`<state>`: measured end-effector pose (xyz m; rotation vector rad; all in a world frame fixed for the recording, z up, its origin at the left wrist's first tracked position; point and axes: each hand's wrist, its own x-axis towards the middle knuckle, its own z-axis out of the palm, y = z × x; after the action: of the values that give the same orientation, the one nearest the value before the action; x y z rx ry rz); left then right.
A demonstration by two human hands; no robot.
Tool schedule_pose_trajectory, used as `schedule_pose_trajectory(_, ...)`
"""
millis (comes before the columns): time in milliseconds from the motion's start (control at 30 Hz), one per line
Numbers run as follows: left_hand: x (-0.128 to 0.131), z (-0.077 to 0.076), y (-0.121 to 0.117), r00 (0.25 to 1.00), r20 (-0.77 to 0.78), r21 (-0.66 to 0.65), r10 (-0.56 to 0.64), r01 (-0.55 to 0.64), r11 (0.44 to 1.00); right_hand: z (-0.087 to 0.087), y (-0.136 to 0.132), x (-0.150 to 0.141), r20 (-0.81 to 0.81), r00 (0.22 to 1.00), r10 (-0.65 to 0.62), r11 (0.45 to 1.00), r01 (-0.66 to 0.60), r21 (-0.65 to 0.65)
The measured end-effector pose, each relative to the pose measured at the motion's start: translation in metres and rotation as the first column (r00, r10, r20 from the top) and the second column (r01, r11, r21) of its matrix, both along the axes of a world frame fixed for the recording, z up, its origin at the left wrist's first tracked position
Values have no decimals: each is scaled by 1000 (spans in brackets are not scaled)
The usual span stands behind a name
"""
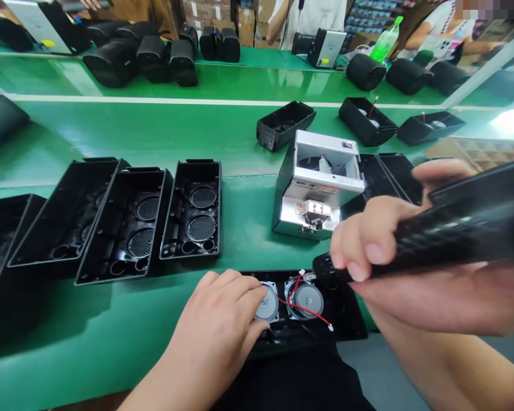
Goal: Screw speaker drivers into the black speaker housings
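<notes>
My right hand (394,251) is wrapped around a black electric screwdriver (454,228), whose tip points down at the right speaker driver (305,299) in a black speaker housing (351,319) at the table's near edge. My left hand (223,319) rests on the housing's left end, its fingers curled against the left speaker driver (269,303). A red wire (302,307) runs across the drivers. Just behind stands a silver screw feeder box (317,182).
Three empty black housings (192,208) lie side by side on the green table (240,142) at the left. More housings lie on the far belt. Finished black speakers (154,57) and other people sit at the back.
</notes>
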<state>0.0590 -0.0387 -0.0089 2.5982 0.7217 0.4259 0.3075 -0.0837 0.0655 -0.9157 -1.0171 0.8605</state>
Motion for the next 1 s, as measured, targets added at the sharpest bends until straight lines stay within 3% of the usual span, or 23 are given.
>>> schedule_pose_trajectory(100, 0, 0, -2, 1000, -4, -9, 5, -5, 1000, -13, 12, -18, -149, 986, 69, 997, -63, 49)
schedule_pose_trajectory(267, 2, 3, -5, 1000, 0, 40, 1, -1, 999, -28, 20, -32, -197, 974, 114, 993, -109, 37)
schedule_pose_trajectory(467, 4, 5, -5, 1000, -8, 109, 1, 0, 994, -27, 20, -30, -168, 974, 152, 988, -156, -11)
schedule_pose_trajectory(833, 4, 2, -6, 999, -13, 75, 33, -32, 997, -34, 20, -32, -126, 981, 148, 989, -149, -6)
schedule_pose_trajectory(1000, 5, 2, -4, 998, -50, 45, 37, -34, 998, -39, 21, -37, -72, 977, 202, 979, -200, 26)
